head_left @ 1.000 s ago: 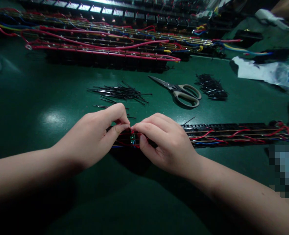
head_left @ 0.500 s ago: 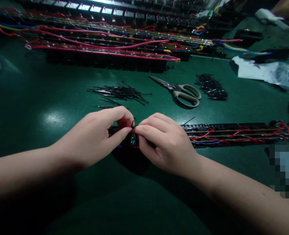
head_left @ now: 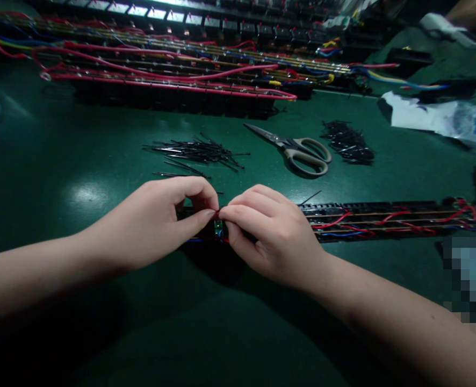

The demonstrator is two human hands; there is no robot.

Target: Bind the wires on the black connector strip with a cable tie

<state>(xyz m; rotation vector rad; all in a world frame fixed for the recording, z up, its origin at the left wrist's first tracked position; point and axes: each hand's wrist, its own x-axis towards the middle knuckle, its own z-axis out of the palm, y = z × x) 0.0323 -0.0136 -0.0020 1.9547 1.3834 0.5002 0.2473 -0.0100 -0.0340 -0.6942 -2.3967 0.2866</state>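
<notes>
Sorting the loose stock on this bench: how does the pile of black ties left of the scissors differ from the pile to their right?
The left tie pile is spread flat, long thin strands lying mostly lengthwise; the right tie pile is a denser, tangled clump. The left one lies nearer the hands, the right one nearer the plastic bag. Both are black, on the green mat, beside the scissors.

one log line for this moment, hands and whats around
left hand: pinching at wired strip | right hand: pinching same spot, fingertips meeting | behind: cable ties, scissors | surface: green table
</notes>
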